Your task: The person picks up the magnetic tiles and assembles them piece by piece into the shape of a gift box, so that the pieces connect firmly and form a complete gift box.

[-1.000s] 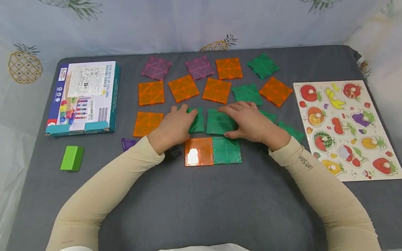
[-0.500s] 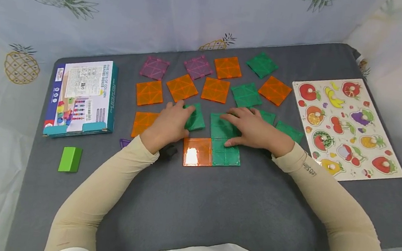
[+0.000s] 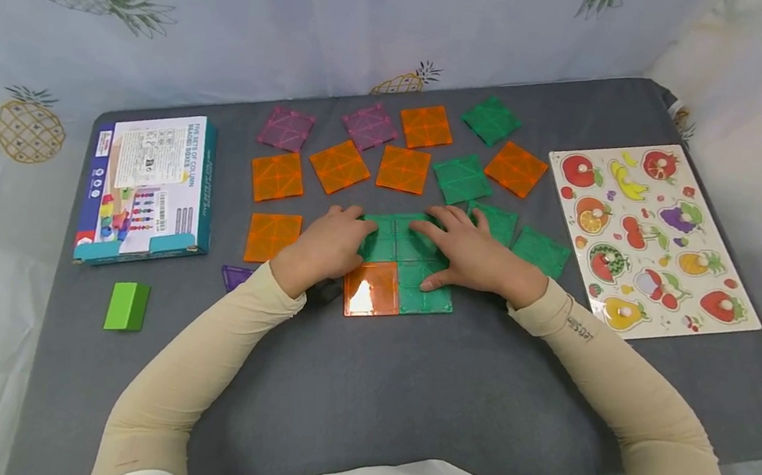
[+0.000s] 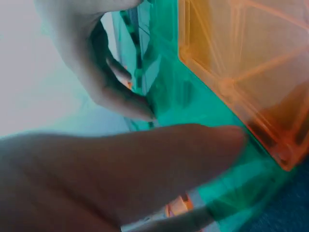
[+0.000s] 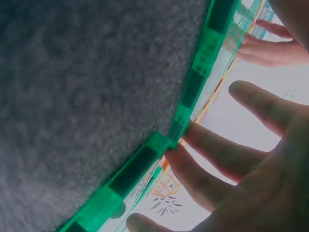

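Note:
Four-part block: a clear orange magnetic tile (image 3: 384, 300) lies at the near left of a flat two-by-two square on the grey table. The other tiles in it are green: near right (image 3: 416, 298), far right (image 3: 415, 248), and far left (image 3: 382, 239). My left hand (image 3: 326, 247) pinches the far-left green tile by its left side; its thumb (image 4: 212, 140) lies along the seam with the orange tile (image 4: 251, 63). My right hand (image 3: 474, 252) rests spread over the two right-hand green tiles. Its fingers (image 5: 217, 150) touch a tile edge (image 5: 193, 87).
Loose orange tiles (image 3: 273, 238), purple tiles (image 3: 287, 129) and green tiles (image 3: 461, 179) lie beyond the hands. A boxed toy (image 3: 147, 187) and a green block (image 3: 127, 306) are at left. A fruit puzzle board (image 3: 656, 241) lies at right.
The far-right green tile has come down against the near-right one. My left hand has brought its green tile rightward and straightened it against the others, closing the two-by-two square.

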### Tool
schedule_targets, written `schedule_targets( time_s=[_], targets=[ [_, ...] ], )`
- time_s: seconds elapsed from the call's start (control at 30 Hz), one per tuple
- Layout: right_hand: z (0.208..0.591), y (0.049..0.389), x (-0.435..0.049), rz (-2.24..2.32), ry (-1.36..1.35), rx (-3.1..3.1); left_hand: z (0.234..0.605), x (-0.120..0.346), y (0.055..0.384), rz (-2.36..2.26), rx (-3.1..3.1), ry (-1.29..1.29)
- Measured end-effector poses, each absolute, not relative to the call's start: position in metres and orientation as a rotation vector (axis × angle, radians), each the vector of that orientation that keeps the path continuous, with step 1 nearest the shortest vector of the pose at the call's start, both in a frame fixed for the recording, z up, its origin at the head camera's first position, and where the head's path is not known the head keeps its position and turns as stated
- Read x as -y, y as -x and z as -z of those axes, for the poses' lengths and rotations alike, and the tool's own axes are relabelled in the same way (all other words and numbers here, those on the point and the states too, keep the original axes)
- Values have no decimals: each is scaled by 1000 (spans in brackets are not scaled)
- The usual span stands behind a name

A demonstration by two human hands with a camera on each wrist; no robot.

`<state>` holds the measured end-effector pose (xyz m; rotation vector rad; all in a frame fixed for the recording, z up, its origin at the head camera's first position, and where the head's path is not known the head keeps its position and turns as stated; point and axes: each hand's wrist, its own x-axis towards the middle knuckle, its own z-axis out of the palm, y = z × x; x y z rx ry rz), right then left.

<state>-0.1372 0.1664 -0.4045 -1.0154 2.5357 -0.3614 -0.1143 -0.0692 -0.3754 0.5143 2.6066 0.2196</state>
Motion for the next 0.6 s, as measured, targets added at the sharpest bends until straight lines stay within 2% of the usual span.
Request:
schedule_targets(
  time_s=[0.4, 0.6],
  targets=[
    [403, 139, -164, 362, 1008, -2547, 386, 74, 102, -210, -2611, -556],
    [407, 142, -166, 335, 1008, -2557, 389, 102, 100, -394, -2692, -463]
  ],
)
